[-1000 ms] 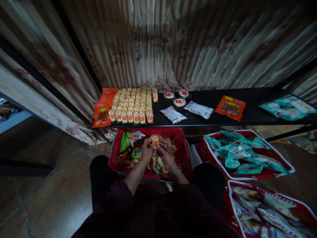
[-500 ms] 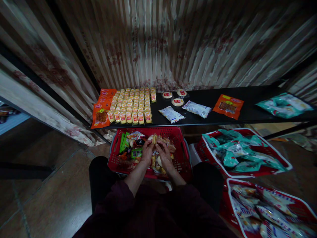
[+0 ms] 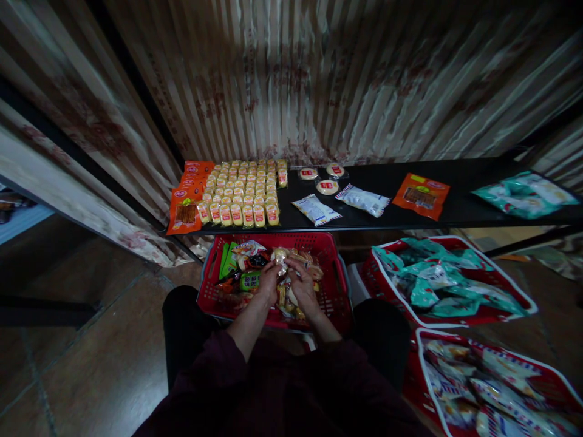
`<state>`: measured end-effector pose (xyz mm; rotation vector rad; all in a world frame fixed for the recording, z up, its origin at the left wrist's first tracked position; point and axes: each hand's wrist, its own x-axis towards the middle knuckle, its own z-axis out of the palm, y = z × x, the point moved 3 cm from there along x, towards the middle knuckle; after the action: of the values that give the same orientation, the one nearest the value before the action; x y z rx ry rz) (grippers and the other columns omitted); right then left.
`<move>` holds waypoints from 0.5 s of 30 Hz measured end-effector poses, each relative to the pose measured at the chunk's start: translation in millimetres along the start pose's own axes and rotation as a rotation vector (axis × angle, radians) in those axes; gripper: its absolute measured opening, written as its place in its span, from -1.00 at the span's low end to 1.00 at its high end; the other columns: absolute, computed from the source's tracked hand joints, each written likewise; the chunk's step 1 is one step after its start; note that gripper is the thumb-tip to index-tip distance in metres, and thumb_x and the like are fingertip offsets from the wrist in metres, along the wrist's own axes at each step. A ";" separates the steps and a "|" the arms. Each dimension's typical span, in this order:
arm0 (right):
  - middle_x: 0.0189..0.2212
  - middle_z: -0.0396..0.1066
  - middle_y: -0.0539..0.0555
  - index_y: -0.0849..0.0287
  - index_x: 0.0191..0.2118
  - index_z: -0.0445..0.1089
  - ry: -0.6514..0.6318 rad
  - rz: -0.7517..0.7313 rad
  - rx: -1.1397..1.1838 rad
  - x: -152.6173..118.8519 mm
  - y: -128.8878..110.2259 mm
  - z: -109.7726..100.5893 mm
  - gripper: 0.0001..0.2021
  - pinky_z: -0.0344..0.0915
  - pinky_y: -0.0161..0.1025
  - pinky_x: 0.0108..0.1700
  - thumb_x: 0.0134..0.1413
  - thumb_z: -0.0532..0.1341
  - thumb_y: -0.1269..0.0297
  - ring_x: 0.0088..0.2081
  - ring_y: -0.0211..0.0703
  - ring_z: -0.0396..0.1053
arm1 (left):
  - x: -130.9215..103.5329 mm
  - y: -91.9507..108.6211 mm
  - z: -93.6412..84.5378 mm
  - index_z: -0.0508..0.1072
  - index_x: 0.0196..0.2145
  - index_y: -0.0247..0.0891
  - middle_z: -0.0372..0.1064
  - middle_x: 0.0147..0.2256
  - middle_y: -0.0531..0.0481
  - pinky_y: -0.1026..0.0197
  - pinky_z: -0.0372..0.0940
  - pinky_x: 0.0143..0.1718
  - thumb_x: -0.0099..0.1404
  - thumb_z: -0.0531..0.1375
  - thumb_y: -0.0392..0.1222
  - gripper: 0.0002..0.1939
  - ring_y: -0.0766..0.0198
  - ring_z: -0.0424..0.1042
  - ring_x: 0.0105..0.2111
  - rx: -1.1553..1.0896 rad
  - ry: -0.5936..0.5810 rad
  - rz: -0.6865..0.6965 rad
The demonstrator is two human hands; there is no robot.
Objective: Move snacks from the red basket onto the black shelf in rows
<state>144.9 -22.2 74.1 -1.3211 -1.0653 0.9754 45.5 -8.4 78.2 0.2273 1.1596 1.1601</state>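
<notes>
Over a red basket (image 3: 336, 258) in front of me, my left hand (image 3: 269, 281) and my right hand (image 3: 302, 287) meet with their fingers closed around small wrapped cakes (image 3: 281, 261). The clear wrapping shines between my fingertips; fingers hide how many cakes there are. Mixed packaged snacks fill the basket below, among them a green bag (image 3: 250, 281) left of my hands and pale wrapped pastries (image 3: 314, 271) to the right. Just beyond on the black shelf (image 3: 368, 223), small yellow wrapped cakes (image 3: 241, 195) stand in tight rows.
Orange snack packets (image 3: 186, 206) lie left of the rows. Round wrapped biscuits (image 3: 327, 187), white packets (image 3: 316, 209), another orange packet (image 3: 421, 196) and a teal bag (image 3: 523, 194) lie rightward. Beside my right leg are baskets of teal bags (image 3: 437, 273) and white packets (image 3: 514, 394).
The wrapped cakes between my hands have turned, so a paler, shinier side shows. My fingers have shifted slightly around them. The shelf goods have not moved.
</notes>
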 end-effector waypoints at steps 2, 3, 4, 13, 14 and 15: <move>-0.13 0.48 0.06 0.05 -0.16 0.49 0.006 0.052 0.014 -0.2 2.1 0.9 -0.71 0.11 -0.02 0.16 -0.03 0.15 0.19 0.03 -0.01 0.30 | 0.3 0.4 -1.0 0.42 -0.43 -0.29 0.41 -0.50 0.06 0.29 0.20 -0.37 -0.15 0.26 -0.31 -0.77 0.37 0.35 -0.50 -0.013 -0.032 -0.020; -0.12 0.48 0.07 0.06 -0.15 0.48 0.008 0.076 0.020 -0.3 3.0 1.6 -0.70 0.13 -0.02 0.14 -0.03 0.16 0.18 0.01 -0.01 0.32 | 0.5 0.6 -1.7 0.42 -0.43 -0.29 0.41 -0.50 0.07 0.30 0.20 -0.37 -0.15 0.27 -0.31 -0.77 0.38 0.35 -0.50 -0.014 -0.045 -0.023; -0.13 0.48 0.07 0.06 -0.15 0.48 0.007 0.091 0.022 -0.2 3.6 2.2 -0.70 0.16 -0.02 0.12 -0.04 0.18 0.17 -0.01 -0.01 0.34 | 0.8 0.9 -2.3 0.42 -0.43 -0.29 0.40 -0.51 0.07 0.30 0.19 -0.36 -0.15 0.27 -0.32 -0.77 0.38 0.35 -0.50 -0.014 -0.056 -0.020; -0.12 0.47 0.09 0.07 -0.16 0.47 -0.004 0.034 -0.078 4.6 4.4 3.5 -0.72 0.24 -0.06 0.03 -0.05 0.20 0.20 -0.11 -0.05 0.38 | 7.2 -1.3 -6.8 0.47 -0.38 -0.30 0.44 -0.46 0.04 0.34 0.18 -0.37 -0.10 0.22 -0.42 -0.76 0.41 0.34 -0.49 -0.074 -0.064 -0.053; -0.13 0.46 0.10 0.07 -0.16 0.46 -0.008 0.028 -0.088 5.1 4.5 3.7 -0.72 0.25 -0.06 0.02 -0.05 0.20 0.20 -0.13 -0.05 0.38 | 8.0 -1.8 -7.2 0.46 -0.38 -0.30 0.44 -0.46 0.04 0.33 0.18 -0.37 -0.10 0.22 -0.43 -0.76 0.41 0.34 -0.49 -0.084 -0.067 -0.066; -0.14 0.46 0.10 0.07 -0.16 0.46 -0.010 0.023 -0.101 5.5 4.6 3.8 -0.72 0.25 -0.06 0.01 -0.05 0.20 0.21 -0.14 -0.05 0.38 | 8.7 -2.2 -7.8 0.46 -0.38 -0.30 0.44 -0.46 0.04 0.33 0.19 -0.36 -0.10 0.22 -0.43 -0.76 0.41 0.34 -0.49 -0.091 -0.067 -0.075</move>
<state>142.7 -15.8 69.7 -1.4143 -1.1214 0.9571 40.0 -5.4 68.1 0.1515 1.0454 1.1282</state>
